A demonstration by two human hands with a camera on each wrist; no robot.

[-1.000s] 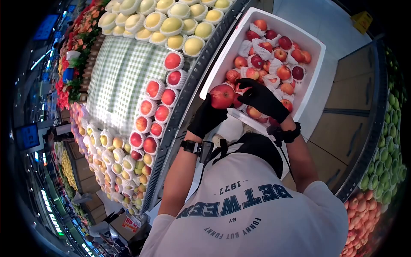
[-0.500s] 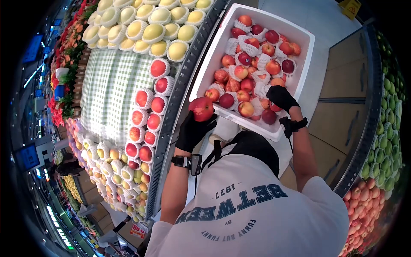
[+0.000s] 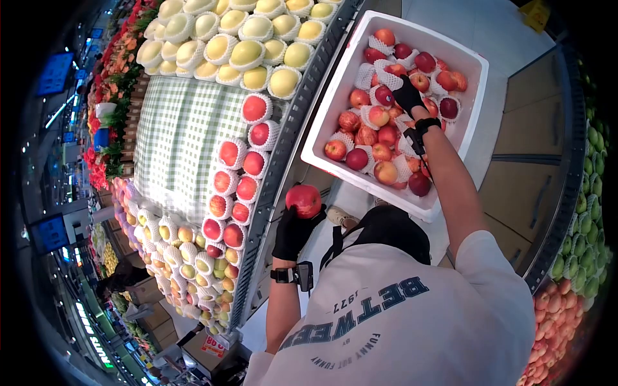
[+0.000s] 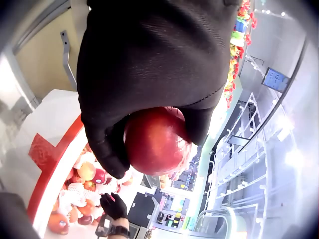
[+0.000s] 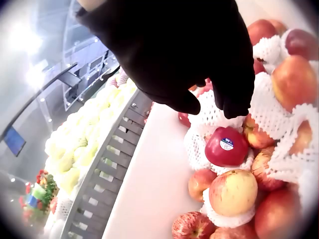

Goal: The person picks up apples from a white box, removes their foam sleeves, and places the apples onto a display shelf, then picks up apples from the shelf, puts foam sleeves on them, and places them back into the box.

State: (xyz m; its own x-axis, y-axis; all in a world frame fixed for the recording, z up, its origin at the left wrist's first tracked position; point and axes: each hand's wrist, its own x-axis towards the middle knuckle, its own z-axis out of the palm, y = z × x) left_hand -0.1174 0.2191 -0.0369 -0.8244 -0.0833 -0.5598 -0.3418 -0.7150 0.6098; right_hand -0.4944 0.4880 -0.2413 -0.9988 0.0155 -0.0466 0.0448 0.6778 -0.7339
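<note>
A large red apple (image 3: 303,201) sits in the black-gloved left hand (image 3: 295,233), held beside the white box. In the left wrist view, the thumb and fingers of the left hand (image 4: 157,64) curl round the red apple (image 4: 157,142). The gloved right hand (image 3: 409,98) reaches over fruit inside the white foam box (image 3: 311,154). In the right wrist view, the right hand (image 5: 189,50) has thumb and fingers apart, at a white foam net (image 5: 212,113); a dark red apple with a sticker (image 5: 227,146) lies just below. Whether the fingertips touch the net is unclear.
Left of the box stands a display shelf with yellow fruit in foam nets (image 3: 246,54), rows of netted red apples (image 3: 228,153) and a green checked cloth (image 3: 187,135). A metal rail (image 3: 283,132) edges it. Green fruit (image 3: 582,238) lies at the far right.
The right hand moved from the box's near side, away from the body, to netted fruit farther in. My left hand still holds the red apple and is lower in the head view, clear of the box.
</note>
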